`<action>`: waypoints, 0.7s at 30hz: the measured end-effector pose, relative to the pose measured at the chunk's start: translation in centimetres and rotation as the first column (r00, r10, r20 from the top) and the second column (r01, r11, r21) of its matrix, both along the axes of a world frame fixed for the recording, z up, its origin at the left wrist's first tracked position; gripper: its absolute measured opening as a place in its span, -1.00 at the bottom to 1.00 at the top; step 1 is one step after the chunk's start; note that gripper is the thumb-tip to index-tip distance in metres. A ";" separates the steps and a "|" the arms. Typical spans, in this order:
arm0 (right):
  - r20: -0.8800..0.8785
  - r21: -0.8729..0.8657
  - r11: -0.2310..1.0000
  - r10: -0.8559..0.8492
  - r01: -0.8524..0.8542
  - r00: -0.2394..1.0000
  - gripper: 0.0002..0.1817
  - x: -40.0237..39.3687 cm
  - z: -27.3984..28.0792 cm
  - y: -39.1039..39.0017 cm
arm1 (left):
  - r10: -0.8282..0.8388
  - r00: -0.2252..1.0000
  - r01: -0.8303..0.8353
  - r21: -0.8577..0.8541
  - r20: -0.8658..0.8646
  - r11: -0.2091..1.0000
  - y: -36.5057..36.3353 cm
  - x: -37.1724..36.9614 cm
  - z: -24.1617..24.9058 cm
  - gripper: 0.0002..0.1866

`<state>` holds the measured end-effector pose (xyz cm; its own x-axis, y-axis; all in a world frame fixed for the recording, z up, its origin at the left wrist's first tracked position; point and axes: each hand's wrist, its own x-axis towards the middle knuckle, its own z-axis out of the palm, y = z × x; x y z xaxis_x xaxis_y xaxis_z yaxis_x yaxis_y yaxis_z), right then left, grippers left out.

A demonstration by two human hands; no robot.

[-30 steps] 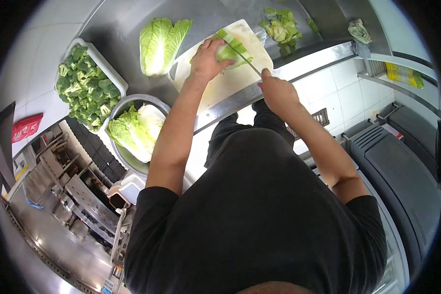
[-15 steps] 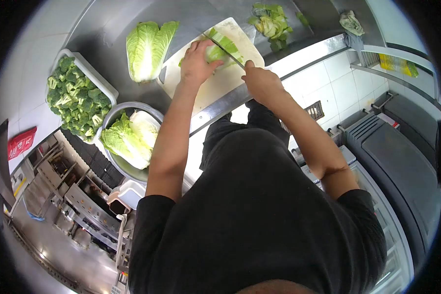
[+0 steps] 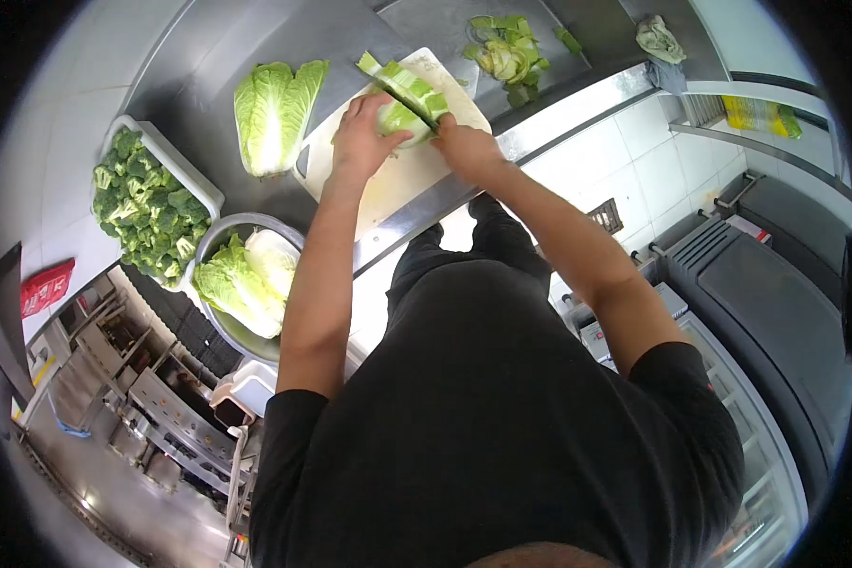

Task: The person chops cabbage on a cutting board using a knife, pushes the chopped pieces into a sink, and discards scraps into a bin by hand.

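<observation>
On the white cutting board point(image 3: 388, 196) lies a partly cut napa cabbage point(image 3: 402, 121). My left hand point(image 3: 361, 135) grips its near side, with the fingers curled over it and the thumb reaching right. A kitchen knife point(image 3: 413, 107) is in my right hand point(image 3: 468, 150), closed round the handle. Its dark blade stands between the held part and a cut strip of cabbage point(image 3: 418, 87) on the far side. My fingers partly hide the held cabbage, and the knife handle is mostly covered.
Left of the board lies another napa cabbage point(image 3: 276, 115). A metal bowl point(image 3: 220, 220) holds more cabbage, beside a white tub point(image 3: 186, 172) of broccoli florets. Leaf trimmings point(image 3: 513, 59) lie beyond the board. A cloth point(image 3: 660, 40) rests at the counter's far right.
The knife and my right hand have come closer to my left hand. The cut strip now leans away beyond the blade, with one end past the board's far-left edge. The view has shifted slightly.
</observation>
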<state>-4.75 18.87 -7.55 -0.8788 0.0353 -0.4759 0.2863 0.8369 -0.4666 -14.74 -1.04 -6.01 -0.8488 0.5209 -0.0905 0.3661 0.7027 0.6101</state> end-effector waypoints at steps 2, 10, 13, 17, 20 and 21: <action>-0.021 0.028 1.000 -0.010 0.010 1.000 -0.55 -0.2 0.5 1.7 | 0.011 1.000 -0.011 0.005 -0.010 1.000 -0.2 0.5 0.0 -0.23; -0.086 0.117 0.991 -0.062 0.072 0.994 -0.58 0.6 5.7 4.4 | 0.120 0.992 -0.122 0.063 0.041 0.991 -2.0 2.2 0.1 -0.23; 0.032 0.127 0.991 0.028 -0.032 0.999 -0.63 2.4 10.7 0.4 | 0.118 0.993 -0.118 -0.002 -0.011 0.993 -1.9 2.1 0.7 -0.27; 0.091 0.115 0.991 0.052 -0.062 0.995 -0.67 4.8 12.5 -2.3 | 0.093 0.996 -0.093 -0.050 -0.006 0.994 -1.6 1.8 1.1 -0.34; 0.107 0.132 0.990 0.041 -0.055 0.993 -0.68 5.6 13.1 -2.5 | 0.093 0.995 -0.091 -0.068 0.026 0.994 -1.4 1.6 1.5 -0.39; 0.118 0.134 0.989 0.041 -0.057 0.992 -0.68 5.5 13.2 -2.6 | 0.094 0.995 -0.092 -0.060 0.026 0.994 -1.4 1.5 1.4 -0.38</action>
<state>0.76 16.31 5.60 -0.8212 0.0654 -0.5668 0.2883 0.9049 -0.3133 -13.23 -2.42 -4.65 -0.8901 0.4325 -0.1438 0.2802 0.7681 0.5758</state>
